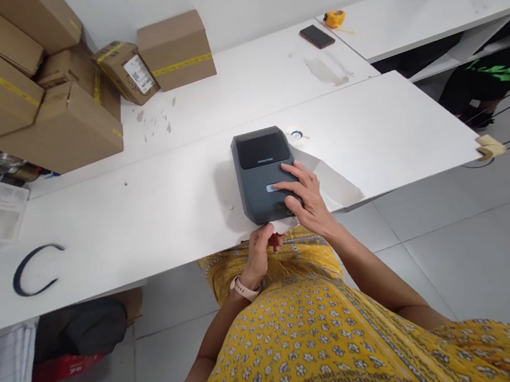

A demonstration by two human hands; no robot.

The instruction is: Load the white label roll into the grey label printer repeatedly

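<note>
Wall [257, 1]: white and plain, the backdrop to all I watch from afar.
Counter [167, 209]: white, scuffed towards the rear, its near edge just ahead of the wearer [276, 340].
Boxes [175, 44]: brown, yellow-taped, gathered at the far left.
Printer [258, 197]: so I judge the dark unit; it rests at the counter's near edge, before the wearer.
Printer's long axis: front to back, slightly askew; its black window [263, 147] lies at the wall end, the other end faces the wearer.
Paper [339, 185]: white, on the counter to the printer's right, partly hidden from me.
Right grip [307, 199]: wide, holding nothing, fingers spread over the printer, forefinger at the pale button [270, 188].
Left grip [259, 250]: narrow, apparently pinching a white slip [285, 225] at the printer's near end; whether that joins the paper, I cannot tell.
Phone [317, 36]: dark, rear right, near a yellow tape measure [334, 18].
Button step: a press, I judge, with the slip steadied; the next move calls for a light fingertip and a gentle pinch.
</note>
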